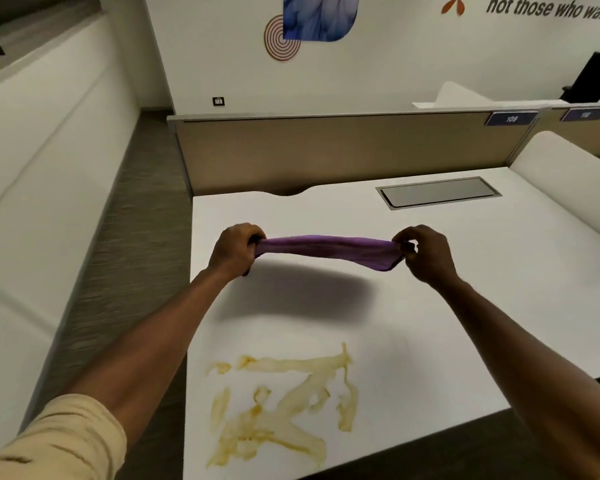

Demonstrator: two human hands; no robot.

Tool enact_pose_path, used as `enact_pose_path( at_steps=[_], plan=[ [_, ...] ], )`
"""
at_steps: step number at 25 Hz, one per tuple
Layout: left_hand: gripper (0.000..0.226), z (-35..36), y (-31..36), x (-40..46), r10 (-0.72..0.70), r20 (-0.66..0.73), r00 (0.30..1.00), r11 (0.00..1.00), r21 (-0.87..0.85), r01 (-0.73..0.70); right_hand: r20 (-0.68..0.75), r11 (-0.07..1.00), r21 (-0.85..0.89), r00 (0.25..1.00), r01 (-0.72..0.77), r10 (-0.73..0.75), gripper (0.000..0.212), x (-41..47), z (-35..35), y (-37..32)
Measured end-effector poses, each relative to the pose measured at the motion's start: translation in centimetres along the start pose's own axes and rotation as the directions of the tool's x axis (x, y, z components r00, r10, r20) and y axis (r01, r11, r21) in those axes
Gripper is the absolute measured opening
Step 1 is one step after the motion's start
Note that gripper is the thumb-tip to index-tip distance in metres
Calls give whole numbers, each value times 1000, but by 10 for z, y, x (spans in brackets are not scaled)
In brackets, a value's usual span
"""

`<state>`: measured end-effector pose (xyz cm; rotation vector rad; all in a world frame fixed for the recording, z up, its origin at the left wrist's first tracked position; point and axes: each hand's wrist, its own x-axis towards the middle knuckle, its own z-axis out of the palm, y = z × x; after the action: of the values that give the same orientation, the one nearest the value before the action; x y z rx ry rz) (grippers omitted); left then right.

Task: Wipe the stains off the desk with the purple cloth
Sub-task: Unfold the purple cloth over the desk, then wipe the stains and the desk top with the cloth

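The left hand is clenched around one end of the purple cloth, while the fingertips of the right hand pinch the other end, so the cloth hangs as a stretched, slightly sagging band in the air between them, above the desk and clear of its surface, with its shadow lying on the white top below. The stains, yellowish smeared streaks, lie nearer the person, close to the front edge and well apart from the cloth. What could go wrong: bunched into a narrow strip like this, the cloth would probably meet the surface with little area and drag the residue into longer streaks, or push it off the near edge, rather than lift it; a loose pinch on the right could also let that end drop. By count there are two hands, one cloth, one cluster of stains made of several streaks, and one grey cable hatch set into the back of the desk.
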<state>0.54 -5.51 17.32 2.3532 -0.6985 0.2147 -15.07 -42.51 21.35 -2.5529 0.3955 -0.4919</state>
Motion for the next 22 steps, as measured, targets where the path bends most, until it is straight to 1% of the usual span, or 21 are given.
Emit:
enact_pose_path(
  at_steps=[2, 3, 5, 7, 9, 12, 14, 16, 17, 18, 21, 22],
  plan=[
    [19, 24, -15, -35, 44, 101, 994, 998, 50, -49, 44, 1000, 10, 999, -3, 2, 29, -39, 17, 23],
    [22, 36, -24, -53, 45, 149, 988, 995, 81, -58, 92, 1000, 5, 996, 4, -5, 31, -60, 26, 33],
    [26, 56, -40, -82, 34, 254, 967, 987, 144, -72, 238, 1000, -20, 971, 19, -14, 35, -97, 45, 51],
    [32, 68, -50, -99, 15, 329, 944, 983, 166, -74, 365, 999, -48, 931, 19, 0, 32, -125, 57, 64],
    [35, 72, -55, -106, 0, 330, 944, 983, 173, -61, 416, 997, -61, 909, 44, -15, 26, -143, 61, 73],
    [31, 72, -47, -106, -20, 304, 952, 972, 229, -53, 481, 988, -111, 875, 108, -41, 23, -161, 57, 77],
    [29, 73, -38, -104, 7, 257, 966, 962, 263, -77, 528, 980, -139, 848, 144, -49, 23, -170, 53, 74],
    [27, 78, -34, -106, 50, 224, 973, 953, 282, -114, 601, 971, -168, 798, 173, -39, 22, -181, 49, 69],
    [28, 81, -33, -109, 53, 234, 971, 954, 276, -119, 643, 965, -182, 765, 190, -29, 21, -188, 48, 67],
    [31, 85, -33, -114, 29, 252, 967, 963, 252, -95, 684, 961, -189, 729, 201, -19, 19, -194, 46, 63],
    [33, 91, -39, -122, -130, 293, 947, 990, 82, 111, 778, 969, -158, 628, 191, 4, 19, -208, 42, 50],
    [31, 90, -43, -121, -148, 303, 942, 989, 20, 149, 795, 977, -128, 606, 172, -2, 18, -209, 43, 45]
  ],
)
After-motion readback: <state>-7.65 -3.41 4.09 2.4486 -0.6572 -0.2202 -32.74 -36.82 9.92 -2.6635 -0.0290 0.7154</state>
